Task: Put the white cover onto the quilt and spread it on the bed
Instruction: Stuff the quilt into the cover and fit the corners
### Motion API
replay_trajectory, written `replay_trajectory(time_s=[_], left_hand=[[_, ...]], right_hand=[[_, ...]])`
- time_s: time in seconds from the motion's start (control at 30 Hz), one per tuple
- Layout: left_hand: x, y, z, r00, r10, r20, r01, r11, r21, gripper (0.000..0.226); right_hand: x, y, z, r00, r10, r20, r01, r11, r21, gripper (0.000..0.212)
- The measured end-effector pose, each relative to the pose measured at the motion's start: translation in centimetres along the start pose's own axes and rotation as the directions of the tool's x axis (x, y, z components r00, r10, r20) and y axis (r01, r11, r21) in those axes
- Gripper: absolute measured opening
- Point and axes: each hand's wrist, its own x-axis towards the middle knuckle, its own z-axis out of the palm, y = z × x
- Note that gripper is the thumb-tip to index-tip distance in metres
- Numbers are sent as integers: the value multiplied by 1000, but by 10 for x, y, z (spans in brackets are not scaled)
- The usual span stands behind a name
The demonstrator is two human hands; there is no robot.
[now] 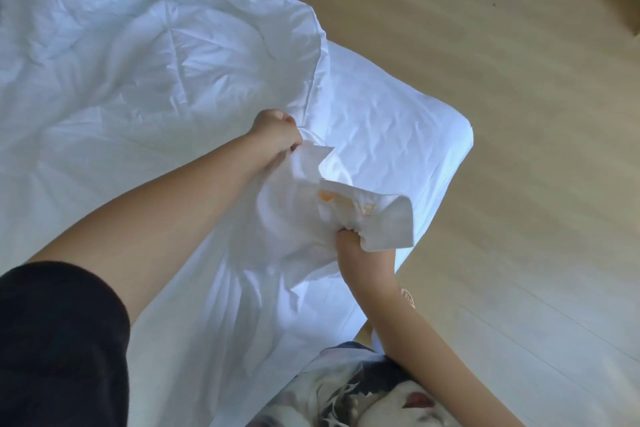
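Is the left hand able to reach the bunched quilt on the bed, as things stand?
Probably yes, once freed: the left hand is close beside the quilt with nothing between them, but it grips the white cover, as the right hand does.

Your white cover [304, 218] is thin cloth, matt and finely creased where it bunches. The quilt [138, 62] on the far left looks puffy, soft, with a faint sheen. The bed sheet [398, 121] is smooth matt cloth. On your right the floor [519, 149] is pale wood-grain board, smooth and softly glossy.
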Motion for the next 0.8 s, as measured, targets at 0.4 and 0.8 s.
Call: replay_trajectory(time_s=[0.4, 0.8], left_hand=[[34, -35, 15, 956, 232, 182, -282, 899, 336, 21], [-117, -127, 79, 859, 498, -117, -459, 851, 254, 56]], right_hand=[[18, 13, -18, 911, 396, -113, -376, 912, 166, 36], [54, 1, -8, 738, 673, 44, -636, 674, 376, 25]])
